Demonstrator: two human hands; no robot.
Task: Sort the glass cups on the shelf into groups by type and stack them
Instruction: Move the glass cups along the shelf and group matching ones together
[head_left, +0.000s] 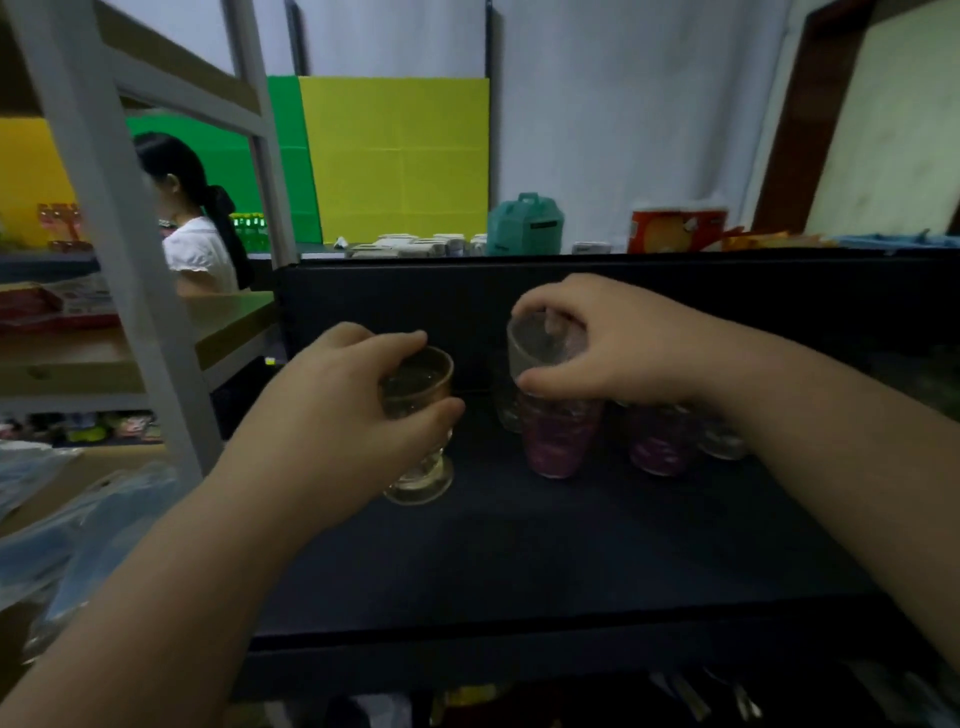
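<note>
Dark shelf (519, 545) w/ a black back wall, yellow and green panels behind. Left hand (332, 410) curls round a footed glass (421, 415), thumb and fingers at its rim, base on the shelf. Right hand (613, 343) grips a clear cup (535, 348) from above, seated in the purple cup (558, 441) just below the palm. Second purple cup (660, 441) and a small clear glass (724, 441) sit under the right wrist.

A dark shelf (519, 545) carries a footed glass (423, 467) and patterned cups (556, 441).
</note>
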